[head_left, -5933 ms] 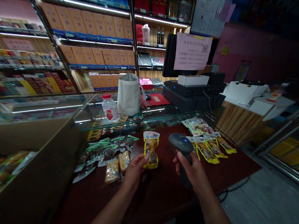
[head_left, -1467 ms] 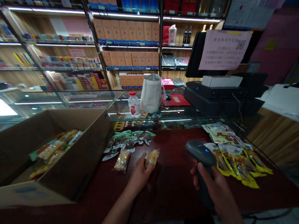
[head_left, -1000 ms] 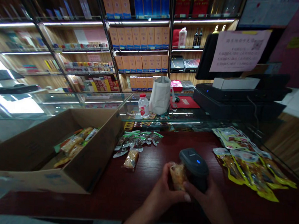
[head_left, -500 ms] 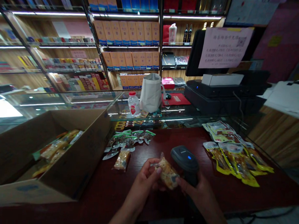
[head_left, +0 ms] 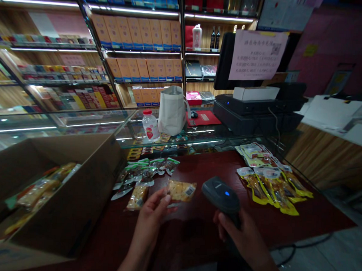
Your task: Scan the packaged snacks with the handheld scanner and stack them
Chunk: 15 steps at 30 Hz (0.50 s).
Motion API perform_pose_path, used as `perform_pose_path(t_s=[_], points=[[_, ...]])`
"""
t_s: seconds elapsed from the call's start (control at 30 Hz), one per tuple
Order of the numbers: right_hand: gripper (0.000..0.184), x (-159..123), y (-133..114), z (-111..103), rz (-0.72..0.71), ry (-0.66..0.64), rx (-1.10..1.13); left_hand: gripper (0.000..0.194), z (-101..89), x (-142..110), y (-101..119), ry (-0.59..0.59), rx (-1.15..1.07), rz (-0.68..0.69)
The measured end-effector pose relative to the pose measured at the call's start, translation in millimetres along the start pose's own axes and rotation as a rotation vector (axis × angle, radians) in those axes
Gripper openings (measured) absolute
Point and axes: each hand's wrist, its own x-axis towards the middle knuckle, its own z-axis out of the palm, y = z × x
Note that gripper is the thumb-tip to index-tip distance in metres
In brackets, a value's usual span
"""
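My left hand [head_left: 149, 212] holds a clear packet of pale yellow food [head_left: 181, 191] flat by its lower edge, with a small barcode label showing at its right end. My right hand [head_left: 239, 238] is closed round the grip of a black handheld barcode scanner [head_left: 222, 195], whose head points up and to the left, a short way from the packet. Close to my left hand, a similar clear packet [head_left: 138, 196] lies on the dark red counter [head_left: 188, 235]. Beyond it lies a group of green-sealed packets [head_left: 145, 170]. Yellow-edged packets [head_left: 268, 188] lie in a spread at the right.
An open cardboard box [head_left: 66, 210] of packets stands at the left of the counter. Behind the counter are a glass display case [head_left: 175, 137], a white bag [head_left: 171, 111], a plastic bottle [head_left: 150, 125], a till with monitor [head_left: 257, 107], and stocked shelves.
My left hand has drawn the packet away from the scanner to the left and now holds it flat, label showing. The view has also swung slightly left.
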Motion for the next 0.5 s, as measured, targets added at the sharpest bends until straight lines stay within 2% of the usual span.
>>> perform_pose_path(t_s=[0.17, 0.27, 0.5], points=[[0.04, -7.8, -3.3, -7.7, 0.004, -0.097, -0.158, 0.067, -3.5, 8.1, 2.9, 0.067, 0.039, 0.091], [0.037, -8.2, -9.1, -9.5, -0.022, -0.122, -0.247, 0.068, -3.1, 10.2, 3.5, 0.056, 0.07, 0.097], [0.042, -3.8, -15.1, -11.1, 0.012, -0.174, -0.255, 0.072, 1.6, 14.0, 3.2, 0.023, 0.119, 0.089]])
